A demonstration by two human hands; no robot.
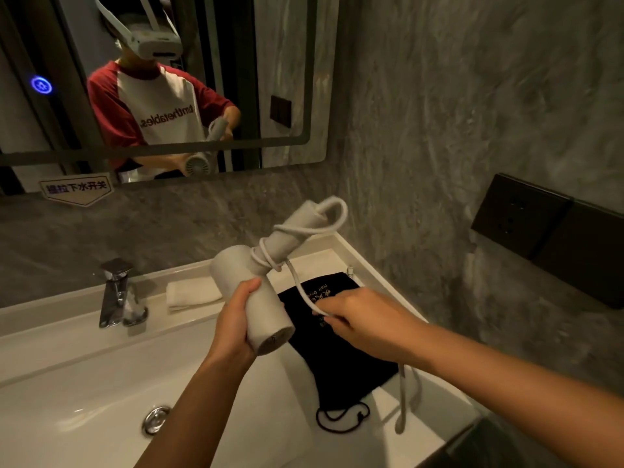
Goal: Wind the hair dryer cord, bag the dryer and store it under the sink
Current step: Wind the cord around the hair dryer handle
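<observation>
My left hand [233, 319] grips the barrel of a pale grey hair dryer [266, 315], held over the sink with its handle pointing up and away. Its white cord [299, 285] is looped a few times around the handle. From there the cord runs down to my right hand [354, 315], which pinches it between the fingers. The loose end hangs below my right forearm down to the counter. A black drawstring bag [344, 363] with gold lettering lies flat on the counter under my hands, its drawstring toward the front.
A white sink [84, 417] with a chrome tap [116, 295] and drain lies to the left. A folded white towel [189, 293] rests behind the dryer. A black wall socket panel [547, 231] is on the right wall. A mirror hangs above.
</observation>
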